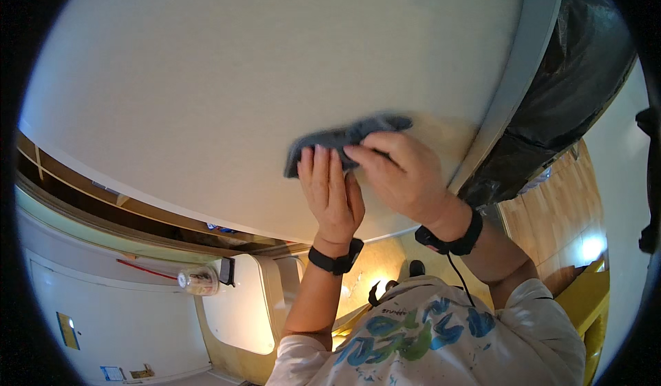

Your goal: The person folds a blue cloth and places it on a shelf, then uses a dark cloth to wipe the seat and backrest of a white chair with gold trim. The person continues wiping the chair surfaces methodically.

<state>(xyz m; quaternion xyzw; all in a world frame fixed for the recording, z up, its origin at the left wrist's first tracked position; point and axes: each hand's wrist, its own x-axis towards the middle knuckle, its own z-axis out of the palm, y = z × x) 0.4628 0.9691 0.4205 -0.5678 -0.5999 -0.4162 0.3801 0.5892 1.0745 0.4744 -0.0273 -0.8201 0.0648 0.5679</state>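
Observation:
A dark grey cloth (pixel 330 139) lies bunched and slightly blurred against a broad, smooth white panel (pixel 232 86). My left hand (pixel 330 195) has its fingers over the cloth's lower left part, with the thumb beside them. To the right, my right hand (pixel 405 171) pinches the cloth between bent fingers. The two hands are close together. The cloth's underside and part of its lower edge are hidden by my fingers. Black bands circle both wrists, and a thin cable hangs from the right one.
A grey-white edge strip (pixel 508 81) bounds the panel on the right, with black plastic sheeting (pixel 563 86) beyond it. Open wooden shelving (pixel 155 215) runs along the lower left. Below stand a white-topped table (pixel 240 308) and a clear plastic tub (pixel 199 281). A yellow frame (pixel 583 303) is at lower right.

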